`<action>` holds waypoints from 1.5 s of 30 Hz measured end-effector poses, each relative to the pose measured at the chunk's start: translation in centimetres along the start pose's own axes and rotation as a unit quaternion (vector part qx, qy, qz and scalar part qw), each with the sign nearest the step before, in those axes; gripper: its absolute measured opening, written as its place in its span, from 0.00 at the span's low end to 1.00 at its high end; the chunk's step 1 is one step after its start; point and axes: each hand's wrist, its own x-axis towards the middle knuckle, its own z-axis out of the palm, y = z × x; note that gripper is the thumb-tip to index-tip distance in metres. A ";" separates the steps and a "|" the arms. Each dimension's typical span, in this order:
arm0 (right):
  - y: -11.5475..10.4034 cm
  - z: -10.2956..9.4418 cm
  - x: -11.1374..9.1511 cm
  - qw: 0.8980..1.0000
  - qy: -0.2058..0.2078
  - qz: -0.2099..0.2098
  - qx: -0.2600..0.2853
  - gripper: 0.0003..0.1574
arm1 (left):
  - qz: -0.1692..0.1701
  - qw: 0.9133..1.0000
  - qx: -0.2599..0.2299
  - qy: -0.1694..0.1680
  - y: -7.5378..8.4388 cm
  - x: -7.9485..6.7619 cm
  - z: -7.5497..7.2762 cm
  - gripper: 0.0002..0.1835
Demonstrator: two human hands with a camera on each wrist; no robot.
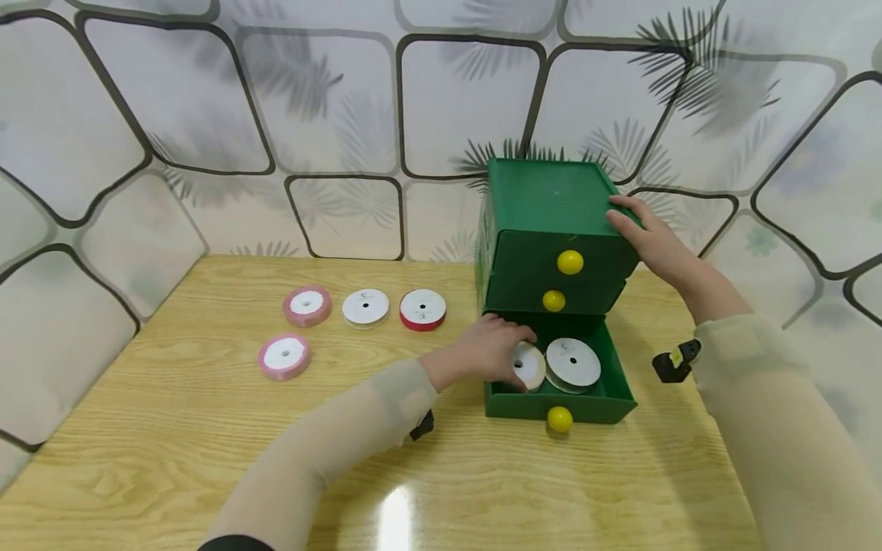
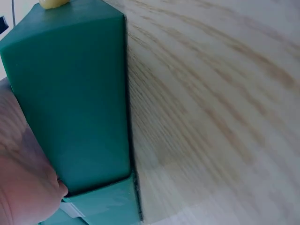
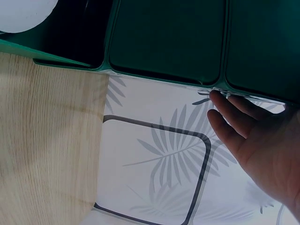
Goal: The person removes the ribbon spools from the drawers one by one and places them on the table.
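A green cabinet (image 1: 561, 199) with yellow knobs has its bottom drawer (image 1: 620, 386) pulled out. Inside that drawer lie two ribbon spools with white faces. My left hand (image 1: 488, 350) reaches over the drawer's left wall and grips the left, cream-edged ribbon spool (image 1: 532, 366), thumb at its near side and fingers at its far side. Beside it sits the larger white ribbon spool (image 1: 573, 363). In the left wrist view, the drawer's outer side (image 2: 75, 103) hides the spool. My right hand (image 1: 651, 237) rests on the cabinet's upper right edge, its fingers (image 3: 229, 126) extended against the side.
On the wooden table (image 1: 172, 428), left of the cabinet, lie two pink ribbon spools (image 1: 307, 305), a white ribbon spool (image 1: 366, 308) and a red-edged ribbon spool (image 1: 423, 308). A patterned wall covering (image 1: 344, 214) rises behind. Two upper drawers (image 1: 524, 264) are closed.
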 end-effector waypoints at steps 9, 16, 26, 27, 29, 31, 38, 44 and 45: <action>0.1 0.0 0.0 1.000 0.001 -0.001 0.004 0.44 | 0.003 1.000 -0.012 -0.028 -0.3 0.1 -0.3 0.43; 0.2 -0.1 0.0 1.000 -0.001 0.002 0.005 0.44 | -0.003 0.999 -0.004 -0.051 0.0 0.3 -0.6 0.43; 0.1 -0.1 -0.2 1.000 0.003 -0.001 -0.003 0.44 | 0.001 0.999 -0.009 -0.043 0.1 0.4 -0.3 0.39; 0.2 -0.1 -0.3 1.000 0.003 -0.002 -0.002 0.44 | 0.003 0.999 -0.012 -0.041 0.0 0.4 -0.3 0.38; 0.2 -0.1 -0.3 1.000 0.002 -0.001 0.000 0.44 | 0.007 0.999 -0.021 -0.037 0.0 0.3 -0.3 0.38; 0.2 -0.1 -0.2 1.000 0.001 -0.001 0.004 0.44 | 0.012 0.999 -0.030 -0.034 -0.1 0.3 -0.3 0.38; 0.3 -0.1 -0.2 1.000 0.003 -0.002 0.000 0.44 | 0.024 0.997 -0.071 -0.023 -0.3 0.1 -0.3 0.39; 0.1 0.0 -0.1 1.000 0.003 -0.007 -0.007 0.44 | 0.034 0.995 -0.090 -0.014 -0.6 -0.1 -0.6 0.39; 0.1 0.0 -0.1 1.000 0.003 -0.009 -0.008 0.44 | 0.036 0.995 -0.093 -0.011 -0.7 -0.2 -0.6 0.39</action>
